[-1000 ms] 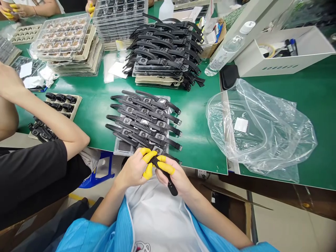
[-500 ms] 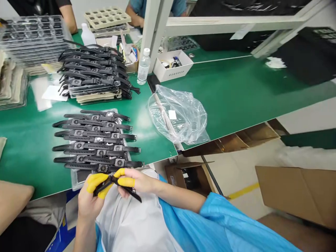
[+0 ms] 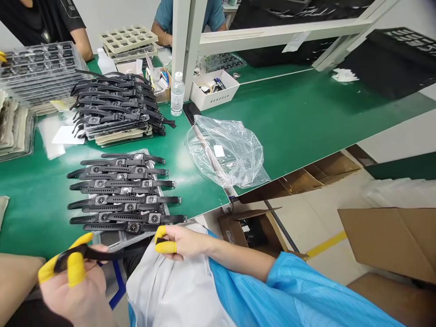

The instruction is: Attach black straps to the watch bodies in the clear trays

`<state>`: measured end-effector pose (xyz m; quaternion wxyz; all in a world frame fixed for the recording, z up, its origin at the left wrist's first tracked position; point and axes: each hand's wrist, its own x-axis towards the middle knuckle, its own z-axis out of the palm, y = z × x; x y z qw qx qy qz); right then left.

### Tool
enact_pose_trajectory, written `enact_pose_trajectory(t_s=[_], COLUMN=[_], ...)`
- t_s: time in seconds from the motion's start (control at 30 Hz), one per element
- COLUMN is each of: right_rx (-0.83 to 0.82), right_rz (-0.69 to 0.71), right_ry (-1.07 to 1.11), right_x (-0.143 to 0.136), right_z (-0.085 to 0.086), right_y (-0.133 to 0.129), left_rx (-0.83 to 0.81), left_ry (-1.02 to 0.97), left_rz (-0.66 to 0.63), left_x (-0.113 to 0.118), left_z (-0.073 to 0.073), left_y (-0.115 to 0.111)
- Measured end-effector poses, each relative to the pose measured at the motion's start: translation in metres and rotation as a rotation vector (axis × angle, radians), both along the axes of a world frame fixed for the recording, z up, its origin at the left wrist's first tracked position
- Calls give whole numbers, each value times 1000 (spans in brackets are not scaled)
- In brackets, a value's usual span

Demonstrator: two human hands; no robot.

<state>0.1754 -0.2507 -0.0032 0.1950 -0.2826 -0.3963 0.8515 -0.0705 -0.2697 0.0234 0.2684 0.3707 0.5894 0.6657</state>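
Observation:
Below the front edge of the table, my left hand, in yellow finger cots, is closed on a black smartwatch. Its dark strap runs out to the right, towards my other hand. My right hand, also in yellow finger cots, pinches a small black piece that looks like the strap's end; whether it joins the rest is unclear. Just beyond my hands, rows of black smartwatches lie back side up with straps spread, on a clear plastic tray.
Behind stands a stack of watch-laden trays, with a water bottle and a white box nearby. A crumpled plastic bag lies on the green table. A neighbour's arm is at the left; cardboard boxes stand below right.
My left hand has moved left and down with the smartwatch, away from my right hand. The strap is now stretched out straighter. My right hand has barely moved, and the view has tilted slightly.

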Motion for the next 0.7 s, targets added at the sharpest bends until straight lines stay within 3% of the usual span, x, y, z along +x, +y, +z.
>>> enact_pose_trajectory(t_s=[0.13,0.27,0.47,0.7], right_rx=[-10,-17,-137,-183], right_rz=[-119,-89,-10,-128], right_ry=[47,46,76,87], right_x=[-12,-20,-17,-20], right_z=[7,7,3,6], right_y=[-4,-7,-5,-7], left_rx=[-185,4,72,73], left_ry=[468,872,908,884], left_rz=[-424,-634,-804,-782], left_x=[7,21,20,22], left_z=[-23,-37,-28,-36], left_y=[-12,-18,-15,-19])
